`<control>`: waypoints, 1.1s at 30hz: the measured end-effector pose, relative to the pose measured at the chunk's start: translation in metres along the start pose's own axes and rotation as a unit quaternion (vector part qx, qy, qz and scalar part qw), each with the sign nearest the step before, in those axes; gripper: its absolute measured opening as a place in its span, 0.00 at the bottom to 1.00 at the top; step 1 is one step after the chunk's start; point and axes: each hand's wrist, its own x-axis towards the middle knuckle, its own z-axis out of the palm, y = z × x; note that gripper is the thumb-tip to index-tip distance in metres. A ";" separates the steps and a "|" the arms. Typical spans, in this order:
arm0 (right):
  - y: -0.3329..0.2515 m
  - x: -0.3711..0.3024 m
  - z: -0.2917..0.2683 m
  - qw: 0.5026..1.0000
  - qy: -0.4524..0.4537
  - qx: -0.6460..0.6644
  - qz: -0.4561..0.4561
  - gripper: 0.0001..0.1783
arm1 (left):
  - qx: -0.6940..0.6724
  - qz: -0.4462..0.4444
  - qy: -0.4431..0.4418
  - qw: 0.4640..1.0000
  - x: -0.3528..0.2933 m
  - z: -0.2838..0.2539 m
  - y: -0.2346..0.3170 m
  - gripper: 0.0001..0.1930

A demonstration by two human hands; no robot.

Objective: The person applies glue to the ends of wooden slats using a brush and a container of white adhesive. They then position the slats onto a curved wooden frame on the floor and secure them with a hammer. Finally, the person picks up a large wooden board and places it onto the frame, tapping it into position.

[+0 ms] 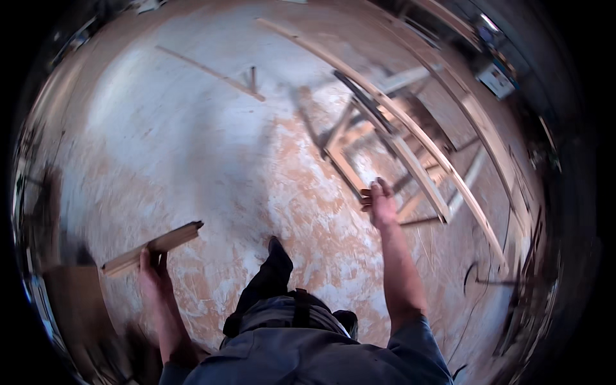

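Note:
My left hand [154,273] grips a short length of wood [154,247] from below, with the fingers wrapped round its near edge. The wood looks like a few narrow strips lying together, with a dark end on the right. My right hand [381,204] is stretched forward, its fingers loosely curled and apart, and I see nothing in it. It is nearest to a wooden trestle-like frame [346,168] on the right; whether the fingertips touch that frame I cannot tell. Motion blurs both hands a little.
Long pale boards [410,122] slant across the frame, and another long timber [481,125] lies farther right. A thin strip of wood [212,72] rests on the stained floor [308,256] ahead. A brown box [76,298] stands at the lower left. A white-and-blue container [497,78] sits far right.

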 end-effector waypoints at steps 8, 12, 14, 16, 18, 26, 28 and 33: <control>-0.053 0.202 0.018 0.995 0.054 -0.027 0.077 0.32 | -0.032 0.037 0.009 0.999 0.120 0.169 0.021 0.14; -0.050 0.287 0.014 0.985 0.105 0.045 0.127 0.23 | -0.044 0.060 -0.020 0.997 0.174 0.226 0.033 0.16; -0.036 0.348 -0.012 0.969 0.070 0.101 0.214 0.28 | -0.042 0.067 -0.015 0.997 0.211 0.254 0.036 0.16; -0.031 0.362 0.000 0.974 0.140 0.085 0.156 0.31 | -0.033 0.074 0.001 0.997 0.237 0.281 0.034 0.17; -0.038 0.368 -0.011 0.969 0.168 0.070 0.166 0.32 | -0.036 0.082 0.001 0.996 0.268 0.282 0.033 0.19; 0.006 0.427 -0.092 0.913 0.291 0.127 0.255 0.24 | -0.036 0.074 0.044 0.996 0.414 0.334 0.057 0.06; 0.018 0.407 -0.050 0.887 0.406 0.113 0.189 0.25 | -0.027 0.086 0.054 0.994 0.449 0.339 0.062 0.06; -0.005 0.404 0.164 0.904 0.366 0.059 0.214 0.25 | -0.030 0.092 0.074 0.993 0.581 0.340 0.098 0.14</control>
